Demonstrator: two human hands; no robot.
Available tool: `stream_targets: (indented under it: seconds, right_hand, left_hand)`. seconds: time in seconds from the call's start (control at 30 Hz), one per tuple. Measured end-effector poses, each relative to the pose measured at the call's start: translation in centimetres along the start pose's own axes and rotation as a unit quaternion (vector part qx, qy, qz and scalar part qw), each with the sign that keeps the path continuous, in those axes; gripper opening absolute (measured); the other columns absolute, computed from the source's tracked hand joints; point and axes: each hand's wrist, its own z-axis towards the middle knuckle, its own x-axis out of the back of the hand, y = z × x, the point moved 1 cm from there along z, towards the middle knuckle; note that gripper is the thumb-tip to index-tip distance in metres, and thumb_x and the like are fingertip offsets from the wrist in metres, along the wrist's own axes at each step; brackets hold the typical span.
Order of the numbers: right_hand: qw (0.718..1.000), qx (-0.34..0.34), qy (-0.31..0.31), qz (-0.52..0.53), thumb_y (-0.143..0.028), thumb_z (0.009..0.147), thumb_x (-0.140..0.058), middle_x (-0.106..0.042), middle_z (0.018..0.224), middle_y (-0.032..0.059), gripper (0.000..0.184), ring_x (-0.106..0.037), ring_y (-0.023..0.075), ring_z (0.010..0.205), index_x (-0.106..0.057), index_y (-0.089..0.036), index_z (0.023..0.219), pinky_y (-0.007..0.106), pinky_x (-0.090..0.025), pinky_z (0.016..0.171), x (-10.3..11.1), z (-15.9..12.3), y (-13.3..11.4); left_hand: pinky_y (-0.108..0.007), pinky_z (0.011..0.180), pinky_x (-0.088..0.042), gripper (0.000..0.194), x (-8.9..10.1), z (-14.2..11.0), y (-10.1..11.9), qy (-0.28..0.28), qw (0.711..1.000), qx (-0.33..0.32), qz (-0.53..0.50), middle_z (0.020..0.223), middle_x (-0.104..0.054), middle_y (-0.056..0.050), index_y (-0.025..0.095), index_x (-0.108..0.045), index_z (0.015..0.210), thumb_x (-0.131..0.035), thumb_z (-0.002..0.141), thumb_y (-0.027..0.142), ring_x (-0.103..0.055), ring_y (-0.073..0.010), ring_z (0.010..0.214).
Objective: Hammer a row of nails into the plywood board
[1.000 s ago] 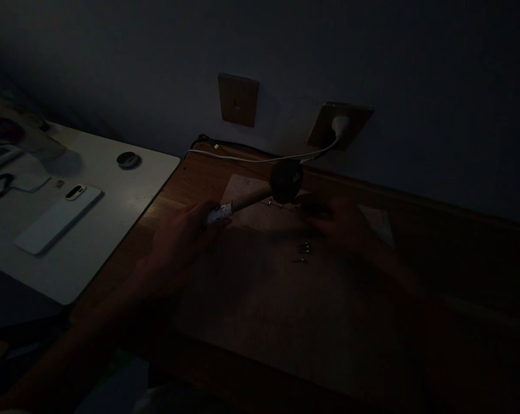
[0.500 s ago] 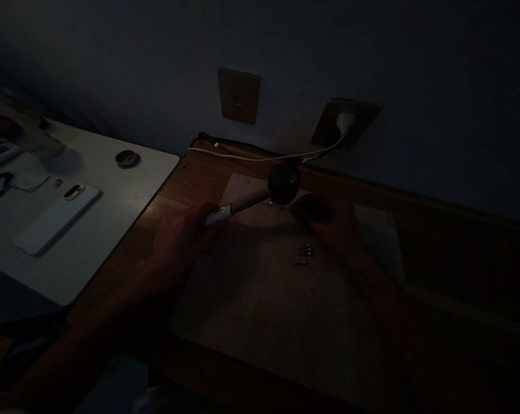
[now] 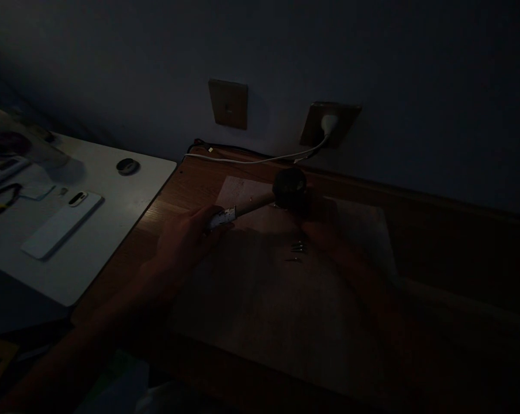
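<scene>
My left hand is closed around the white-wrapped grip of a mallet. Its pale wooden handle points to the right, and the dark, rounded head is above the far part of a wooden board. Just right of and behind that head, my right hand is low over the board with its fingers curled in. Darkness and the mallet head hide its fingertips, so what they pinch cannot be made out. Several nail-like fasteners lie on the board in front of the right hand. Small bright fastener tips show near the mallet handle.
The scene is very dim. A white table on the left bears a phone, a small round dark item and other objects. A white cable runs along the wall to a plug in a socket.
The camera view shifts slightly. The mallet head now sits nearer my right hand and covers more of its fingers. My left hand keeps its grip.
</scene>
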Motion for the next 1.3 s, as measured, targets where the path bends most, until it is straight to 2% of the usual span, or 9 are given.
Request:
stream_targets:
  seconds: [0.13, 0.27, 0.4, 0.5, 0.6, 0.8, 1.03, 1.2, 1.3]
  right_hand:
    - [1.0, 0.018, 0.007, 0.002, -0.019, 0.078, -0.081, -0.081, 0.113, 0.0078, 0.054, -0.077, 0.0358, 0.103, -0.069, -0.031, 0.13, 0.048, -0.062, 0.085, -0.1, -0.1, 0.2]
    - [1.0, 0.015, 0.0, -0.014, -0.018, 0.078, -0.081, -0.08, 0.116, 0.0101, 0.057, -0.076, 0.0387, 0.108, -0.069, -0.031, 0.132, 0.049, -0.062, 0.089, -0.2, 0.0, 0.2]
    - [0.999, -0.002, -0.001, -0.032, -0.021, 0.081, -0.079, -0.081, 0.111, 0.0108, 0.056, -0.076, 0.038, 0.105, -0.067, -0.028, 0.135, 0.047, -0.062, 0.086, -0.1, 0.1, 0.1]
    - [0.999, 0.005, -0.008, -0.052, -0.021, 0.083, -0.076, -0.081, 0.115, 0.0109, 0.057, -0.077, 0.0372, 0.104, -0.065, -0.027, 0.139, 0.046, -0.062, 0.084, -0.1, 0.1, 0.1]
    - [0.998, 0.016, -0.013, -0.055, -0.019, 0.082, -0.076, -0.081, 0.117, 0.01, 0.059, -0.076, 0.037, 0.106, -0.065, -0.028, 0.139, 0.047, -0.061, 0.087, -0.1, -0.1, 0.2]
    - [0.999, -0.007, -0.009, -0.038, -0.019, 0.076, -0.082, -0.08, 0.118, 0.0105, 0.068, -0.074, 0.0403, 0.111, -0.064, -0.029, 0.141, 0.054, -0.061, 0.092, 0.3, -0.1, 0.2]
    - [0.999, 0.007, -0.018, -0.029, -0.02, 0.076, -0.081, -0.078, 0.121, 0.0109, 0.073, -0.074, 0.0388, 0.109, -0.06, -0.029, 0.145, 0.053, -0.061, 0.093, 0.6, 0.0, -0.1]
    - [0.999, -0.019, -0.029, -0.039, -0.023, 0.076, -0.083, -0.077, 0.121, 0.0139, 0.065, -0.073, 0.0416, 0.112, -0.064, -0.027, 0.139, 0.057, -0.06, 0.094, 0.6, -0.1, 0.1]
    - [0.999, -0.011, -0.023, -0.035, -0.021, 0.075, -0.083, -0.078, 0.12, 0.0133, 0.062, -0.073, 0.0414, 0.111, -0.067, -0.027, 0.135, 0.058, -0.059, 0.095, 0.6, -0.1, 0.3]
  left_hand:
    - [-0.032, 0.066, -0.049, 0.038, 0.0, 0.0, 1.1, -0.015, 0.999, -0.007, 0.037, 0.107, -0.081, -0.009, 0.025, -0.075, 0.123, -0.058, 0.101, 0.051, -0.076, -0.0269, 0.086]
    - [-0.031, 0.067, -0.048, 0.039, 0.3, 0.0, 1.8, 0.002, 0.999, -0.017, 0.04, 0.107, -0.081, -0.009, 0.024, -0.074, 0.123, -0.058, 0.103, 0.053, -0.076, -0.026, 0.086]
    - [-0.03, 0.064, -0.045, 0.039, 0.3, -0.2, 2.2, 0.007, 0.998, -0.025, 0.049, 0.109, -0.081, -0.008, 0.024, -0.074, 0.121, -0.057, 0.103, 0.053, -0.076, -0.0245, 0.085]
    - [-0.03, 0.063, -0.042, 0.038, 0.2, -0.5, 2.2, 0.024, 0.998, -0.024, 0.06, 0.11, -0.08, -0.008, 0.023, -0.074, 0.121, -0.056, 0.104, 0.052, -0.074, -0.0233, 0.082]
    - [-0.03, 0.061, -0.04, 0.038, 0.2, -0.5, 2.2, 0.02, 0.998, -0.03, 0.059, 0.107, -0.079, -0.007, 0.023, -0.074, 0.12, -0.056, 0.104, 0.053, -0.073, -0.0222, 0.079]
    - [-0.03, 0.062, -0.04, 0.034, 0.4, -0.4, 2.2, 0.016, 0.998, -0.029, 0.057, 0.104, -0.08, -0.007, 0.024, -0.074, 0.118, -0.058, 0.103, 0.05, -0.073, -0.0229, 0.081]
    - [-0.03, 0.063, -0.041, 0.037, 0.2, -0.8, 2.2, 0.017, 0.998, -0.033, 0.045, 0.108, -0.079, -0.008, 0.024, -0.074, 0.121, -0.057, 0.103, 0.052, -0.073, -0.0231, 0.081]
    - [-0.03, 0.062, -0.041, 0.038, 0.0, -0.6, 2.2, 0.019, 0.998, -0.032, 0.042, 0.109, -0.079, -0.008, 0.024, -0.075, 0.121, -0.059, 0.102, 0.053, -0.073, -0.023, 0.08]
    - [-0.03, 0.063, -0.041, 0.036, 0.1, -0.5, 2.2, 0.023, 0.998, -0.044, 0.038, 0.109, -0.08, -0.007, 0.024, -0.075, 0.12, -0.059, 0.102, 0.051, -0.073, -0.0224, 0.079]
